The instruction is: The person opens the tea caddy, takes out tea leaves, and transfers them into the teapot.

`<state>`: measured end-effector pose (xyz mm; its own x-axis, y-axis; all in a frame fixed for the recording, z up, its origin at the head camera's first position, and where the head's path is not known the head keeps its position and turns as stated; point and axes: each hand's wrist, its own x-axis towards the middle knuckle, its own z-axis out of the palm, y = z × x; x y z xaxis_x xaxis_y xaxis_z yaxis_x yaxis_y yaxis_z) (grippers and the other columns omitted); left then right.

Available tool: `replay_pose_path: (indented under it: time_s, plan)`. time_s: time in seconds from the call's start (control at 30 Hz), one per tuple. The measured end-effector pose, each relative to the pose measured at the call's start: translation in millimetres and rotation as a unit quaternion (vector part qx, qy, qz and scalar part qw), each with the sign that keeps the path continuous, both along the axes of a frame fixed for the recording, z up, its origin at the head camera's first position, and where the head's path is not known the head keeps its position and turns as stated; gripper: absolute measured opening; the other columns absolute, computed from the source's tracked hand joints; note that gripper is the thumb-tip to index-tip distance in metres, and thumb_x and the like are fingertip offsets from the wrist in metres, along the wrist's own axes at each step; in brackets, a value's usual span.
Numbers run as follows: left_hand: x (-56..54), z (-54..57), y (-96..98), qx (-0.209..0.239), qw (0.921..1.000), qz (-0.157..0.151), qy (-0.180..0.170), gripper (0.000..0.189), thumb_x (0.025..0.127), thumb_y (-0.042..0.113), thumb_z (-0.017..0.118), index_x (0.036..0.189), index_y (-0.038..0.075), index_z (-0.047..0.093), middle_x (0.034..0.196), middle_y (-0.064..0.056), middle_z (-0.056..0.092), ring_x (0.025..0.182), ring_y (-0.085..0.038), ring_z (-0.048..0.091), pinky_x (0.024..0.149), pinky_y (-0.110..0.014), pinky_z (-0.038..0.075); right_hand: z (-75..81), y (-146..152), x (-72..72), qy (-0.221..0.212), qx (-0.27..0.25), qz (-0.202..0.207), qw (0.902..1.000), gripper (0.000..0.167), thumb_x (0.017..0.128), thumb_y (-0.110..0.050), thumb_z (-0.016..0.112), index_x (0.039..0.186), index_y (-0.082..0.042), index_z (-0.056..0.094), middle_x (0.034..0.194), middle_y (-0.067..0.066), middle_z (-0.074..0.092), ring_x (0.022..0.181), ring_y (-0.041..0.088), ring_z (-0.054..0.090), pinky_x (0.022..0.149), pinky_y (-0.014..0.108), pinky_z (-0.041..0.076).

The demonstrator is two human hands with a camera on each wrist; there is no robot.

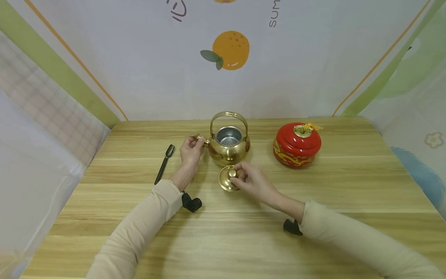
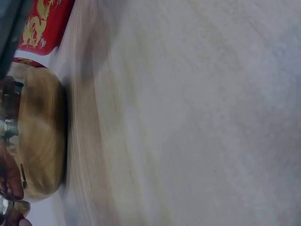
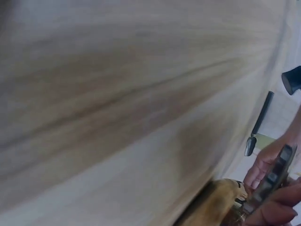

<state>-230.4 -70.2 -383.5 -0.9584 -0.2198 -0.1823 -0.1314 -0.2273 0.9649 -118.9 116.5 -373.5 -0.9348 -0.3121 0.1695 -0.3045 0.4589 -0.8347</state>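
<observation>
A shiny gold teapot (image 1: 228, 153) with a raised hoop handle stands uncovered on the table, its perforated metal strainer (image 1: 229, 138) showing inside. At its left side, my left hand (image 1: 192, 150) pinches the spout (image 1: 206, 143) between thumb and fingers. My right hand (image 1: 256, 183) pinches the knob of the round gold lid (image 1: 225, 182), which is held in front of the pot, toward me. In the right wrist view the lid (image 3: 270, 181) appears edge-on, raised off the table. The left wrist view catches only the pot's rounded side (image 2: 44, 134) and a bit of the fingers.
To the right of the teapot sits a red lidded jar (image 1: 296, 149) with gold dragons and a yellow tassel. A dark tea scoop (image 1: 163, 164) lies on the wooden table (image 1: 223, 240) left of my left hand. Behind stands a printed cloth backdrop (image 1: 156, 77).
</observation>
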Motion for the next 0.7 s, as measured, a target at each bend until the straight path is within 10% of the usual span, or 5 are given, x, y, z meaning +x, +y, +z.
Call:
replay_pose_path:
  time_s: [0.7]
  plan:
    - [-1.2,0.1,-1.3,-0.014,0.9999,-0.006,-0.006,0.011,0.091,0.012,0.062,0.098,0.007,0.055,0.085,0.005,0.056,0.076,-0.003,0.053,0.082,-0.022,0.050,-15.2,10.2,-4.2,0.000,0.104,0.027,0.9942,0.017,0.077,-0.006,0.071,0.090,-0.005,0.060,0.066,-0.004,0.055,0.058,0.003,0.047,0.051,0.018,0.042]
